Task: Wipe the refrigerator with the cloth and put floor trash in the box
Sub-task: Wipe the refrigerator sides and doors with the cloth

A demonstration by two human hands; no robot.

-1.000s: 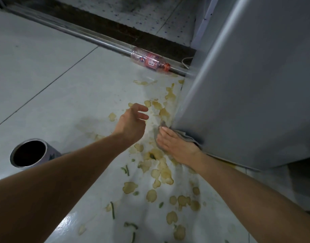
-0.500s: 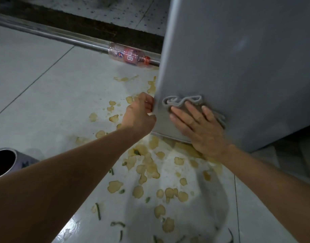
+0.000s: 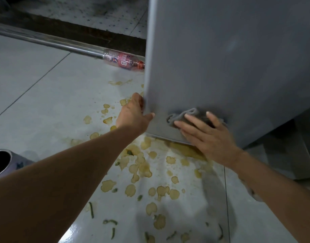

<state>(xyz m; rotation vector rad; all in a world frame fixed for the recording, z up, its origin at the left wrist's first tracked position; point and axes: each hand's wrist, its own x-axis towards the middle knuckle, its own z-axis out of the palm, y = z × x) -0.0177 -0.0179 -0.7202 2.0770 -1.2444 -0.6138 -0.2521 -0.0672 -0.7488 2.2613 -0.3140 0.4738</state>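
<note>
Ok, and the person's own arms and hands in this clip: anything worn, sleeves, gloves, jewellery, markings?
Nothing worn shows. Both forearms are bare from the frame edge down to the wrist, with no sleeve in view. The left hand and right hand are ungloved, with no ring, watch, bracelet or marking visible. Fingernails look short and unpainted.

The fridge is grey, the cloth is grey, and the bottle has a red label.
</note>
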